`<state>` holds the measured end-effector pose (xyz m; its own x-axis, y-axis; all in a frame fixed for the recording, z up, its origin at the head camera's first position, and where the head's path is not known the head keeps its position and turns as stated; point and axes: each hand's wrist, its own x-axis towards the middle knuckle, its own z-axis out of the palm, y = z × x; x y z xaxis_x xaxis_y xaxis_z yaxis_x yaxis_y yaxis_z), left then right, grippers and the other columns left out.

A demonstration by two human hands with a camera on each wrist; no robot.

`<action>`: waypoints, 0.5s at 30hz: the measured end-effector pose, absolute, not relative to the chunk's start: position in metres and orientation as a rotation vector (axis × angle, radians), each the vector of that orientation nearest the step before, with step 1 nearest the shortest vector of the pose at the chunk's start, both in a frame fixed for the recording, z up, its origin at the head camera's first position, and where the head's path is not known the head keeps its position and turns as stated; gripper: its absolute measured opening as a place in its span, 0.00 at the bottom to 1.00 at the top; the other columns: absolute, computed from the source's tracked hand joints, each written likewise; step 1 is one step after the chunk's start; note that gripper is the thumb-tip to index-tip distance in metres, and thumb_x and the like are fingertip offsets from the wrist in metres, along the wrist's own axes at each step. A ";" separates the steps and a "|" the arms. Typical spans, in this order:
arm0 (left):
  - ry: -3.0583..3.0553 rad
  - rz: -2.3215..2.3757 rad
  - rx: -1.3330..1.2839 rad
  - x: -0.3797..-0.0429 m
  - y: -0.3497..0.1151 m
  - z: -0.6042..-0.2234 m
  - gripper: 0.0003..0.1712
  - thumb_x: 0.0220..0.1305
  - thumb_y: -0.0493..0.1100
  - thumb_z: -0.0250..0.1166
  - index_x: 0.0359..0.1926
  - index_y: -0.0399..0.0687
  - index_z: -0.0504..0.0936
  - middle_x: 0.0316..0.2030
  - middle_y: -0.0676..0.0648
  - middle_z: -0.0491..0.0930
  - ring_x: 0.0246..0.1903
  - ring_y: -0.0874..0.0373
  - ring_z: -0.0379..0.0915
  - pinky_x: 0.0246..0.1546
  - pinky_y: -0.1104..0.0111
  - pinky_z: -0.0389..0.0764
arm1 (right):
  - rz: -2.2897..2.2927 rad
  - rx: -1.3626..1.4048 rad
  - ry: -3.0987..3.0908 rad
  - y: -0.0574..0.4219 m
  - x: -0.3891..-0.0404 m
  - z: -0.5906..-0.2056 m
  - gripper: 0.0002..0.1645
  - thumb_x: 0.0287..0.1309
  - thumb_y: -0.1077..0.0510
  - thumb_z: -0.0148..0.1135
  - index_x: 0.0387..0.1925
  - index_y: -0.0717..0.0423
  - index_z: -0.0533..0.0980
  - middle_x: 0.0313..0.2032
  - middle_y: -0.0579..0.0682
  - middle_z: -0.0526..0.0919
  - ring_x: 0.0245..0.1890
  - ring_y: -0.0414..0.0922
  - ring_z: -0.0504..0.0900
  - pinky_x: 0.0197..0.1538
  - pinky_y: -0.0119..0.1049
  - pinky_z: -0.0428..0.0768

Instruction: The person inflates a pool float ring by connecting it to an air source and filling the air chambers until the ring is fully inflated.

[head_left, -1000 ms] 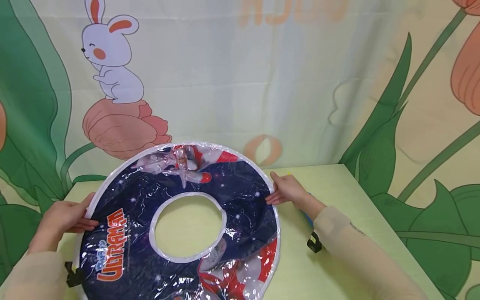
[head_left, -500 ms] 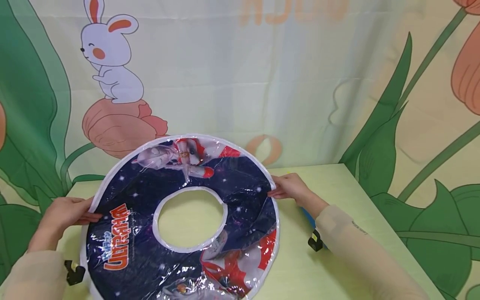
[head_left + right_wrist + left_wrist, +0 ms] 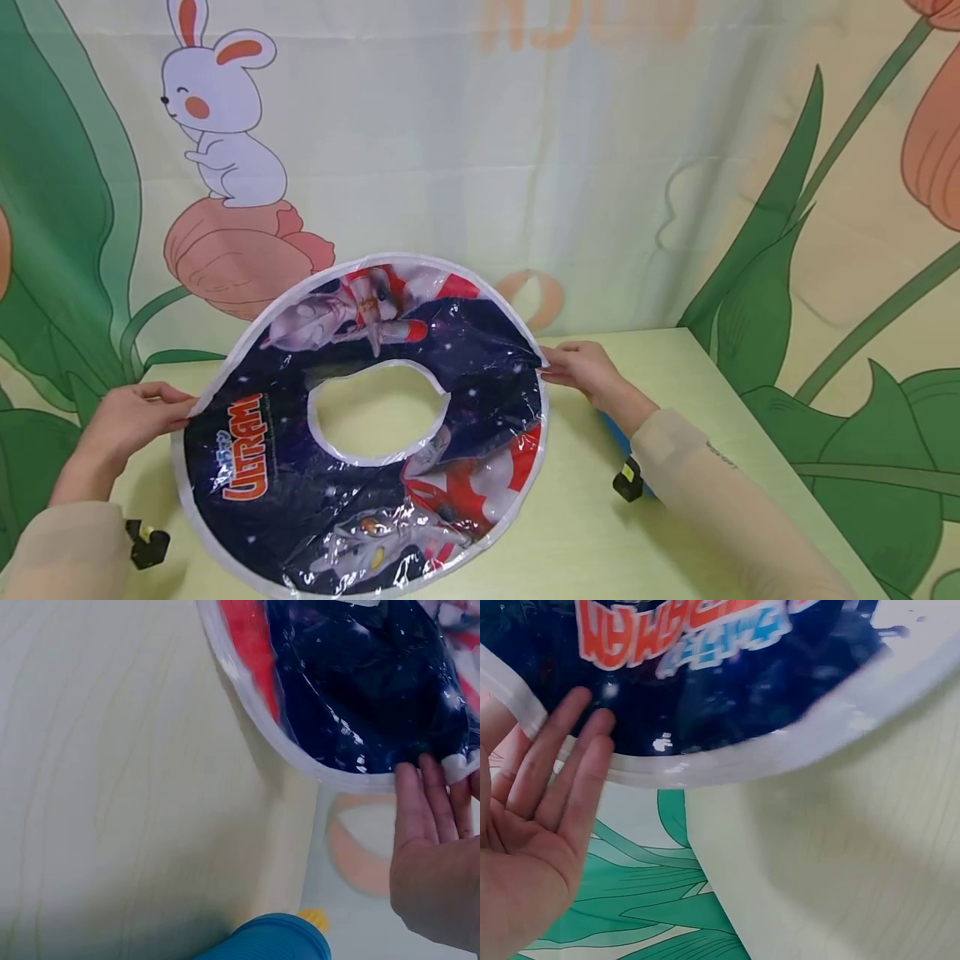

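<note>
A flat, limp swim ring with a white border, dark starry print and the word ULTRAMAN hangs tilted above the table in the head view. My left hand pinches its left edge between thumb and fingers. On the opposite edge, my right hand pinches the border, and the vinyl folds there. The left wrist view shows the left hand's fingers lying under the ring. In the right wrist view, the right hand's fingertips touch the ring's dark vinyl; its thumb is mostly hidden.
Under the ring lies a pale green table. A blue ribbed cylinder stands near its far right, mostly behind the right forearm in the head view, with a small yellow piece beside it. A printed cloth hangs behind.
The ring has risen, and its lower edge has come into the head view. Its hole looks flatter. The left hand has moved slightly up and its fingers now show less over the ring.
</note>
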<state>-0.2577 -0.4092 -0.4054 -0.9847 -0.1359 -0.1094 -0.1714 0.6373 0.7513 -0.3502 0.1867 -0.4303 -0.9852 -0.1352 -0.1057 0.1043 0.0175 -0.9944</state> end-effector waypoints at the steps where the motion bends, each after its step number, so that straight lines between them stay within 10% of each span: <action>1: 2.814 1.302 -0.266 -0.257 -0.409 -0.406 0.26 0.68 0.59 0.68 0.45 0.38 0.85 0.37 0.52 0.86 0.39 0.59 0.79 0.47 0.47 0.72 | -2.117 -0.038 2.092 0.187 -0.350 -0.430 0.10 0.68 0.63 0.64 0.33 0.69 0.80 0.35 0.54 0.86 0.42 0.51 0.89 0.55 0.48 0.80; 10: 2.874 1.400 -0.299 -0.258 -0.410 -0.412 0.33 0.61 0.63 0.73 0.53 0.42 0.78 0.50 0.42 0.82 0.50 0.49 0.71 0.44 0.55 0.68 | -2.212 -0.096 2.051 0.189 -0.350 -0.430 0.09 0.67 0.65 0.63 0.29 0.65 0.80 0.37 0.54 0.85 0.40 0.49 0.88 0.56 0.49 0.79; 15: 2.871 1.450 -0.327 -0.258 -0.410 -0.413 0.35 0.61 0.62 0.73 0.59 0.46 0.76 0.50 0.51 0.78 0.53 0.49 0.69 0.46 0.58 0.69 | -2.222 -0.139 2.007 0.187 -0.350 -0.434 0.11 0.68 0.62 0.65 0.29 0.63 0.80 0.36 0.52 0.83 0.38 0.48 0.87 0.58 0.53 0.78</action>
